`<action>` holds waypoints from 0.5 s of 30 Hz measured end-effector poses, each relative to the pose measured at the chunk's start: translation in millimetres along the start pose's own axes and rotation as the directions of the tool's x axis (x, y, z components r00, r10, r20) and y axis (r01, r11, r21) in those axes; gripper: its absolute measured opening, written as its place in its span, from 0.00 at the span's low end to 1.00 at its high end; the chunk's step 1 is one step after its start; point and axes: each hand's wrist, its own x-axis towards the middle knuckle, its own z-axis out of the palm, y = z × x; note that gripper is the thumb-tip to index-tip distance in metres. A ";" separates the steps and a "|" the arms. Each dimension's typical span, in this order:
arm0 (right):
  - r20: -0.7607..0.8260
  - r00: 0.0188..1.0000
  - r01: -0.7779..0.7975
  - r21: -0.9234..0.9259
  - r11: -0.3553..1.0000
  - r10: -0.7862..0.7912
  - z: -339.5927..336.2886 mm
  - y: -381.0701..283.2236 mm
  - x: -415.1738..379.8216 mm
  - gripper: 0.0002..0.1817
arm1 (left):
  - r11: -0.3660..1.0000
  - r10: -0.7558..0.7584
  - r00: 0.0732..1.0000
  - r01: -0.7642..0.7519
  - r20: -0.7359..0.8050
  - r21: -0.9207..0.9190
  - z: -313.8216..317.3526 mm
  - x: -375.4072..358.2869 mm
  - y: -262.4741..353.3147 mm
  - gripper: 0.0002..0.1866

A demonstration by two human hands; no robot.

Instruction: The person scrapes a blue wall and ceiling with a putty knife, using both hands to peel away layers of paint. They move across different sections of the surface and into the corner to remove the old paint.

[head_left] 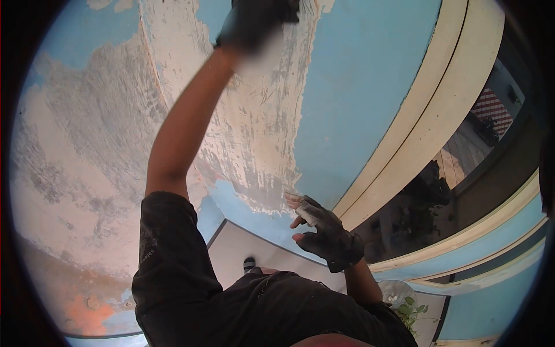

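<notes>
My left hand [257, 26], in a dark glove, is raised high at the top edge of the view, against the peeled wall. Motion blurs it and its fingers are cut off by the frame, so I cannot tell what it holds. Lower down on the right, my right hand [326, 234] wears a dark fingerless glove with pale dust on it. Its fingers are spread, close to the lower edge of the scraped patch. The wall [352, 87] has light blue paint. A broad scraped patch [260, 121] shows white and grey, with scratch marks and ragged paint edges.
On the right, a cream window frame [404, 133] borders dark glass [428, 214]. A leafy green plant [411, 312] stands low beside my right arm. The pale floor [231, 251] shows below, with a foot in a striped sandal [249, 264].
</notes>
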 end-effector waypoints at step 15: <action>-0.010 0.997 -0.079 0.022 0.997 0.080 -4.1 0.1 -6.9 0.37 | 0.932 0.347 0.937 -0.340 -0.039 0.127 25.1 -54.9 -33.2 0.40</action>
